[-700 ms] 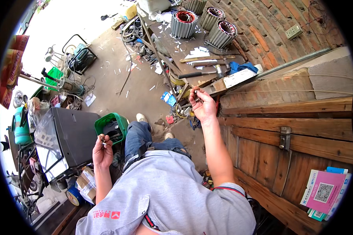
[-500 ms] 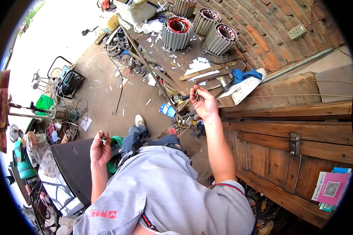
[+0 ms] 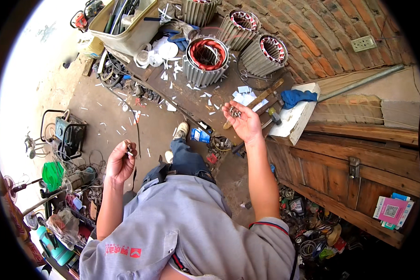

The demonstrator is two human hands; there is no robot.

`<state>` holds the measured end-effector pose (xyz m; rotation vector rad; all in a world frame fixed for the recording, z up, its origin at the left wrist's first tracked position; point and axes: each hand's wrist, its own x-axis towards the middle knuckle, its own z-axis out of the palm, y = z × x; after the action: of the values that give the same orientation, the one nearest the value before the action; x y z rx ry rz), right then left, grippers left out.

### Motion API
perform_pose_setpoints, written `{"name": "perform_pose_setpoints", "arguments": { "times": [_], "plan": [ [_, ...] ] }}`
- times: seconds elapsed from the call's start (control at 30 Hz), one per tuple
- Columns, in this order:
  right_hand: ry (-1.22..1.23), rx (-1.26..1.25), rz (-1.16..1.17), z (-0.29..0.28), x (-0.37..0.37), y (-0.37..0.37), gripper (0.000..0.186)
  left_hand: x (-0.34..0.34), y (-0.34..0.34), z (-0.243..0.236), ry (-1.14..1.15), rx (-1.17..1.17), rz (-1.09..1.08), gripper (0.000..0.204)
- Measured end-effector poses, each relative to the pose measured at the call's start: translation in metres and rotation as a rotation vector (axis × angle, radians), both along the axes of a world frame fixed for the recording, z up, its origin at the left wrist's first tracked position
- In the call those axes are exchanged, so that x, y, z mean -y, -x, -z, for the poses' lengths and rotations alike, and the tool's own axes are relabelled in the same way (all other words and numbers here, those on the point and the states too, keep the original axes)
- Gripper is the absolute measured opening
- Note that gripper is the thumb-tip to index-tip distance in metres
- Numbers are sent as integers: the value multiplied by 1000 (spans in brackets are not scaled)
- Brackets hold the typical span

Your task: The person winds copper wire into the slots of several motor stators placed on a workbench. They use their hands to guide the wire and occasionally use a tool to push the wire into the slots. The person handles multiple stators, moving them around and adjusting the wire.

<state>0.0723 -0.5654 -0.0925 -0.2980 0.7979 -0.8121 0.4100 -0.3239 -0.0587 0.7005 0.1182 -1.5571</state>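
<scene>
My left hand (image 3: 120,164) is raised over the floor, its fingertips closed on small dark and light bits (image 3: 129,150) that I cannot make out clearly. My right hand (image 3: 247,125) is palm up with curled fingers, cupping several small metal pieces (image 3: 234,112), in front of the cluttered bench (image 3: 154,79). Beyond it lie a wooden strip (image 3: 270,91), a hammer (image 3: 274,114), paper pieces (image 3: 245,96) and a blue cloth (image 3: 297,97) on a white board. Several ribbed motor housings (image 3: 196,67) with wound coils stand on the bench.
A tool bin (image 3: 121,35) sits at the bench's back. A generator (image 3: 63,133) and piled gear (image 3: 60,224) occupy the left. A brick wall (image 3: 322,37) and wooden panelling (image 3: 331,179) line the right. Cables and scattered scraps lie on the floor (image 3: 140,130).
I have moved forward toward the bench, which appears nearer, with its tool bin in fuller view. The dark cabinet on the left has left the view. Both hands still hold their small pieces.
</scene>
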Motion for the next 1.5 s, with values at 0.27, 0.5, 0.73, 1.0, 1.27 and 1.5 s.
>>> {"name": "perform_pose_setpoints", "arguments": {
  "times": [0.27,0.5,0.73,1.0,1.27,1.5],
  "plan": [
    [-55,42,85,39,32,-25,32,84,-36,8,3,-62,51,19],
    [-33,-301,258,57,36,-31,25,142,-55,3,0,-120,178,18],
    [329,-1035,246,65,56,-42,21,177,-79,2,-55,-83,309,20],
    [1140,-1862,-217,100,78,-75,44,191,-91,0,-75,-90,357,23],
    [1131,-1751,-197,98,69,-68,43,192,-86,-1,-118,-54,430,18],
    [1062,-1632,199,61,76,-59,38,217,-53,-16,-146,-36,567,15]
  ]
}}
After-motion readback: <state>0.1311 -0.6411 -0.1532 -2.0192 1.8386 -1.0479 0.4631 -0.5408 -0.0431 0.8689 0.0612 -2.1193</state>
